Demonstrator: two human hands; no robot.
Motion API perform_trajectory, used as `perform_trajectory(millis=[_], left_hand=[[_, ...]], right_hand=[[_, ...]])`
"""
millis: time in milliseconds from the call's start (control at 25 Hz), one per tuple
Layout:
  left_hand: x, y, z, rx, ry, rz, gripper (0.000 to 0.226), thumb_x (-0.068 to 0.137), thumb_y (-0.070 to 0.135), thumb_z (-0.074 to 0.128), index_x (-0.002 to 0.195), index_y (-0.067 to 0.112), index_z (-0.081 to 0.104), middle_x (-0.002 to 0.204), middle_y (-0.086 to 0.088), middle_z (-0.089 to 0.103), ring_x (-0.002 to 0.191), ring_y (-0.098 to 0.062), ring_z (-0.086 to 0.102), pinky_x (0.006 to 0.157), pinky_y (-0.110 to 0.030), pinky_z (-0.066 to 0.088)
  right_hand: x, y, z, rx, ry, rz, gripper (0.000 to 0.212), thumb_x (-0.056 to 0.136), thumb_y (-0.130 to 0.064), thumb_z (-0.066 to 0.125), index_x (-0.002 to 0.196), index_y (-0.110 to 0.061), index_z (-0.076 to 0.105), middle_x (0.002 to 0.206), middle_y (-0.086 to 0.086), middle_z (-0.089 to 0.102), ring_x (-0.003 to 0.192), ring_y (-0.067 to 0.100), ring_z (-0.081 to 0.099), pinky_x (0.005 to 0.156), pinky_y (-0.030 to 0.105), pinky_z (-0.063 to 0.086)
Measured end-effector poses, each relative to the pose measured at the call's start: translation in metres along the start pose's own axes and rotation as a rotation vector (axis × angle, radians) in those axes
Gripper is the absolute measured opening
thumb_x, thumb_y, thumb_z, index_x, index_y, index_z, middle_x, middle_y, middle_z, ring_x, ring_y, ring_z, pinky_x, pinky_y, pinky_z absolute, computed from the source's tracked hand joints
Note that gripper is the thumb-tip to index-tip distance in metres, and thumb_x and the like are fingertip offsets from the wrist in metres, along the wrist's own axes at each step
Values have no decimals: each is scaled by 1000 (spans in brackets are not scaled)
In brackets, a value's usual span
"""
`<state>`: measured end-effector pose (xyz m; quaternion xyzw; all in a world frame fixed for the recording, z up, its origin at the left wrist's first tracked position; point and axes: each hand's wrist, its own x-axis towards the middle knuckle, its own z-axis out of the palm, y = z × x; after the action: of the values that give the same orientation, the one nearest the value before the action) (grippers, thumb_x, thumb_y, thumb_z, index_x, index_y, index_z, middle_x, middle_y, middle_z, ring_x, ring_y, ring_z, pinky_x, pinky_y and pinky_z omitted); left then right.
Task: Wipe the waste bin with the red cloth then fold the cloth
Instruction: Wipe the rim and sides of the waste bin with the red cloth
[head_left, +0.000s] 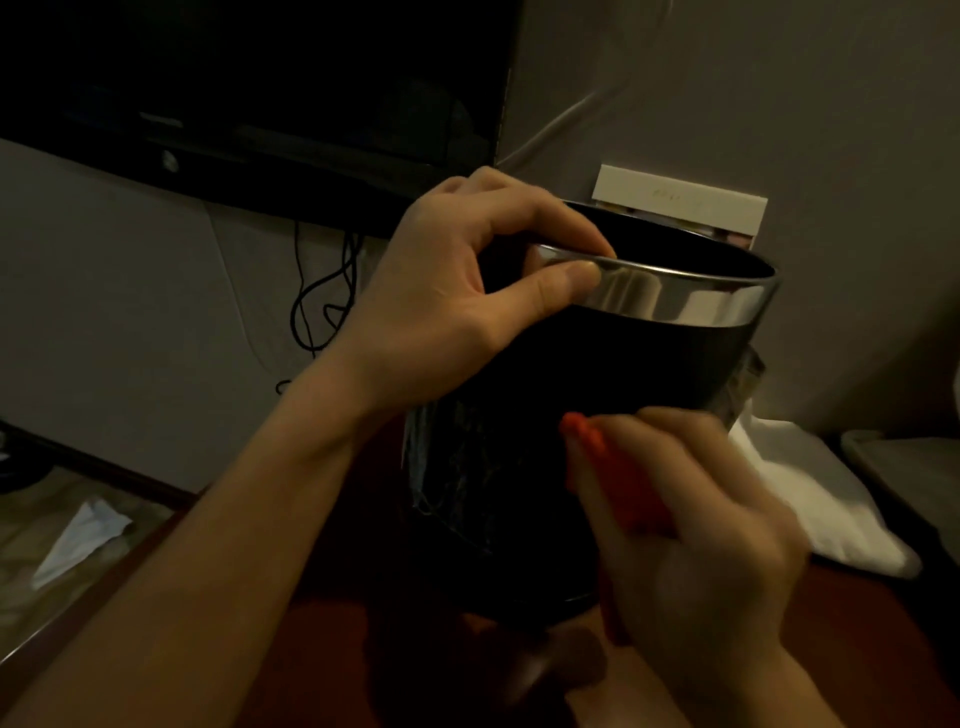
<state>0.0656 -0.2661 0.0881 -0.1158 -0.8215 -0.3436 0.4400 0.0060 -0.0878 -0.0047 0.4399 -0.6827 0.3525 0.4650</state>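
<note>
Left hand (457, 291) pinched the chrome rim of the black waste bin (597, 395), thumb outside, fingers over the lip. Right hand (691, 525), motion-blurred, pressed the red cloth (618, 478) to the bin's side. Bin stood on a reddish counter (322, 670); white cloth (810, 499) lay beside it, toward the counter's right edge.

hands 2 (447, 291) (691, 525) | waste bin 1 (597, 374) | red cloth 1 (618, 483) | white cloth 1 (810, 499) | screen 1 (249, 78)

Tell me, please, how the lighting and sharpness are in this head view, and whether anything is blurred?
The head view is dim and warm-toned; the left hand pinching the waste bin rim is fairly sharp, the metal band shows glare, while the right hand and red cloth are smeared by motion blur.
</note>
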Motion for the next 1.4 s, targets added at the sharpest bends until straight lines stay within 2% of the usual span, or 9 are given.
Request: perform_trajectory(millis=[160,280,440,680,800,920,1000,1160,1400], left_hand=[[0,5,12,68,10,32,14,84,31,66,96,36,63,98,12,59,103,-3,52,100,-46,39],[0,3,10,63,-17,42,13,84,30,67,96,32,65,100,9,59,104,-13,55,97,-46,42],[1,-9,-7,-113,-38,-17,7,84,24,64,91,21,66,97,-3,60,98,-23,58,87,-46,48],[-1,9,19,219,1,145,19,81,47,63,96,36,62,87,30,49,96,11,44,103,-28,25],[2,2,12,169,16,106,18,79,44,68,94,41,59,86,30,48,97,17,41,102,-32,29],[1,-1,5,155,6,108,17,79,45,67,93,42,59,89,25,52,99,13,45,103,-45,35],[2,1,6,140,-1,107,18,78,45,67,93,42,58,90,22,53,99,11,47,103,-48,36],[2,-1,6,139,0,91,18,79,46,67,94,41,59,91,23,52,98,9,47,100,-47,38],[2,-3,4,104,-5,101,16,80,41,67,94,36,61,93,18,55,100,-4,52,95,-41,42]], right_hand=[[-8,-1,5,-13,-5,-1,13,88,-17,76,94,-6,78,94,9,72,83,14,64,78,16,47],[-21,-7,14,-14,-64,-67,10,88,-18,76,91,-10,79,93,7,72,78,18,69,68,26,54],[9,4,-14,33,163,38,10,91,-25,74,98,-18,71,95,-1,61,85,8,57,84,13,43],[18,24,-23,13,185,97,19,89,-18,74,96,0,72,96,3,58,87,7,53,82,14,42],[-1,18,-10,28,68,50,18,85,-17,76,93,0,74,93,2,61,86,6,54,85,10,40],[-33,7,9,-3,-75,-80,13,83,-16,80,90,-6,78,90,9,72,81,15,66,75,18,48],[-32,9,7,-7,-60,-91,13,86,-20,78,90,-7,79,91,9,73,80,14,66,73,19,49],[-9,19,-10,18,85,15,18,89,-19,77,94,-1,78,93,13,71,86,10,60,83,12,44],[-24,11,3,-1,-28,-65,17,91,-22,74,93,-6,79,93,10,73,83,11,63,80,13,45]])
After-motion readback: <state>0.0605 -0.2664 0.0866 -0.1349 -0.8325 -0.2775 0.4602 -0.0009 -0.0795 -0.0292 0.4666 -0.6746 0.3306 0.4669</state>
